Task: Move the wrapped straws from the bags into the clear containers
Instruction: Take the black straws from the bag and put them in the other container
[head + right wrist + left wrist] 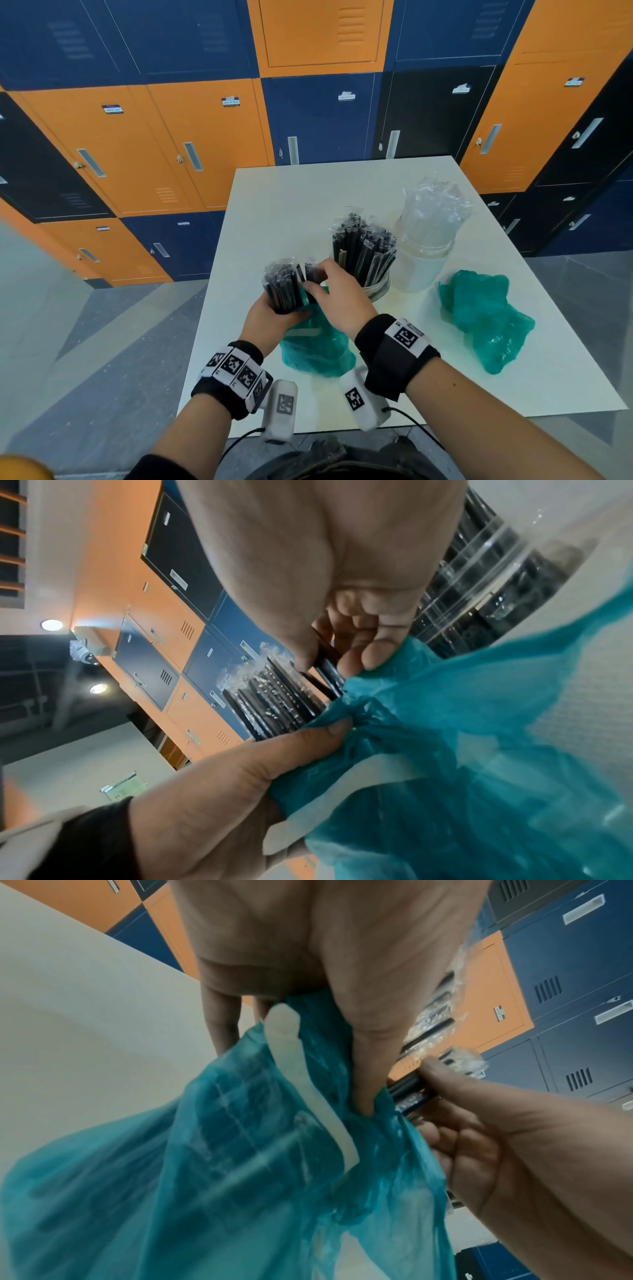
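Note:
My left hand (274,313) grips a bundle of black wrapped straws (284,284) together with the neck of a teal bag (315,349); the straws stand out of the bag's mouth. My right hand (313,282) pinches a few straws at the bundle's right side. In the right wrist view its fingers (369,653) curl round these straws (329,669) above the bag (479,737), and the left hand (222,777) clutches the bag below. The left wrist view shows the bag (240,1177) under my left hand (359,1056). A clear container (380,291), packed with black straws, stands just behind.
A second clear container (421,260), holding clear-wrapped straws, stands at the back right of the white table (308,192). A crumpled teal bag (486,318) lies to the right. Orange and blue lockers (171,137) rise behind the table.

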Demonstrator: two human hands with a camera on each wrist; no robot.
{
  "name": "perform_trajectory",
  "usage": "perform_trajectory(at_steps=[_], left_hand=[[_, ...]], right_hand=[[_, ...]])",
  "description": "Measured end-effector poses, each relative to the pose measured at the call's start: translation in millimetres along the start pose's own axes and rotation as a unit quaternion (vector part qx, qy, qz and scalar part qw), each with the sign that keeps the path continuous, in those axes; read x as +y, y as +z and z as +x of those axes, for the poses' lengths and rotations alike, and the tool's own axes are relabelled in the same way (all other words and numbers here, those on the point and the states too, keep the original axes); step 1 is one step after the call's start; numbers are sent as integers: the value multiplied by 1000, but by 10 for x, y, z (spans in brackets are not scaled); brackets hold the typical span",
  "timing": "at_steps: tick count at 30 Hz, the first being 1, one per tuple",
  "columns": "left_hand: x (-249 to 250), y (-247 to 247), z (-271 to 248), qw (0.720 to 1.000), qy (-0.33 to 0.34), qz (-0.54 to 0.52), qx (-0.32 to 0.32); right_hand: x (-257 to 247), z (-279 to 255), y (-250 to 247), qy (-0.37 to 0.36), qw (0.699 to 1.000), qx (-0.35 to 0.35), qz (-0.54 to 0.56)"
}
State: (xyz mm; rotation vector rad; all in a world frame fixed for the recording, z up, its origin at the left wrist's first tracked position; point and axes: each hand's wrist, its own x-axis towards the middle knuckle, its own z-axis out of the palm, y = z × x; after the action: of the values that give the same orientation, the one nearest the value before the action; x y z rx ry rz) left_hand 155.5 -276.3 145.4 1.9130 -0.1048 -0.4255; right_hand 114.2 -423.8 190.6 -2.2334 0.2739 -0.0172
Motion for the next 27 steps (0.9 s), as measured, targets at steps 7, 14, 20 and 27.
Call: perform_trajectory(at_steps=[7,14,20,27], left_hand=[[19,16,16,1000,5,19,1],[13,16,26,1000,6,9,1],[6,35,45,1000,5,22,-9],[-3,26,82,1000,0,23,-1]], right_hand=[[-13,-54,-60,-39,995,57,68],[-117,-29,-441,-57,994,88,43],[-248,28,-844,-81,984,153,28],[-464,24,-1260,-104,943,308,76]])
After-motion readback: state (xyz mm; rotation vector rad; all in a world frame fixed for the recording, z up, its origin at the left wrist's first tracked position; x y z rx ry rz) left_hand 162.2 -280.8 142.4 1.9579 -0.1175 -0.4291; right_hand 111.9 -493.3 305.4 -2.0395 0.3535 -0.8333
